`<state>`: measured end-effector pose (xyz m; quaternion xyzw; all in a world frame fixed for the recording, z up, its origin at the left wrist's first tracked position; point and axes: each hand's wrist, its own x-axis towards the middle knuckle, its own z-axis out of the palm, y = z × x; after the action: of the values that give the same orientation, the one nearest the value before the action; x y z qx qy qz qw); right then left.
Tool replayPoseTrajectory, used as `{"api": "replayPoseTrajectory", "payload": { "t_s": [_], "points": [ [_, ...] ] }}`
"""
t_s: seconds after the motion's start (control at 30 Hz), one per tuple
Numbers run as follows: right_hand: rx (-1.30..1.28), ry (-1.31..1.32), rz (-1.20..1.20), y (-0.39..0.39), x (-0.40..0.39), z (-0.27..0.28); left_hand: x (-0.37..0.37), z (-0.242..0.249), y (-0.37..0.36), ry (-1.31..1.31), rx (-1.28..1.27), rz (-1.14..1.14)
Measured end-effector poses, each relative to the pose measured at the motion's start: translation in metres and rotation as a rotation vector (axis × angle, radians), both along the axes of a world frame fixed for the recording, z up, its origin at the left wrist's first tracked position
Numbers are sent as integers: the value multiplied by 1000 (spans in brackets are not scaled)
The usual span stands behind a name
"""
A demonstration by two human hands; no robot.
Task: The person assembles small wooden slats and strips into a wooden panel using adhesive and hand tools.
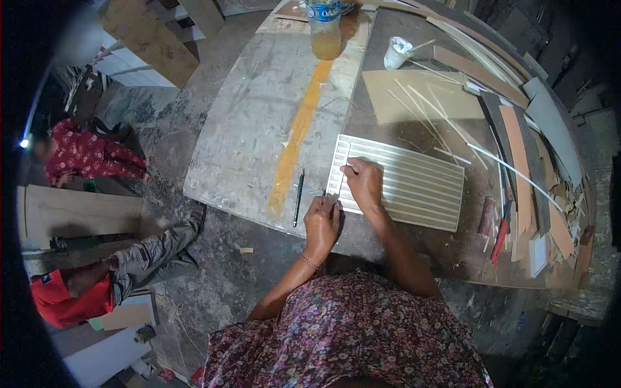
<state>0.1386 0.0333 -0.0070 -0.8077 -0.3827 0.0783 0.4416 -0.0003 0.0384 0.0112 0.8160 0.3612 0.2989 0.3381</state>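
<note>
A pale slatted panel (420,189), a rectangular frame with several parallel strips across it, lies flat on the table before me. My right hand (366,185) is over its left end, with thumb and fingers pinched together; what they hold is too small to make out. At the panel's near left corner is my left hand (321,221), fingers curled closed by the edge, their grip hidden. A dark green pen or pencil (299,199) lies left of that hand. Thin loose strips (424,107) lie beyond the panel.
A bottle of yellowish liquid (325,32) and a white cup with a stick (396,53) stand at the back. Red-handled pliers or cutters (501,240) and wood offcuts (517,149) crowd the right. Two other people (87,152) are on the floor at left.
</note>
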Motion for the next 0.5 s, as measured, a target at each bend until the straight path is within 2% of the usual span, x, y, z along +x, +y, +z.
{"api": "replayPoseTrajectory", "payload": {
  "t_s": [0.13,0.5],
  "points": [
    [-3,101,-30,4,-4,3,7,2,2,-21,22,26],
    [-102,35,-43,6,-9,11,6,-4,5,-13,49,24]
  ]
}}
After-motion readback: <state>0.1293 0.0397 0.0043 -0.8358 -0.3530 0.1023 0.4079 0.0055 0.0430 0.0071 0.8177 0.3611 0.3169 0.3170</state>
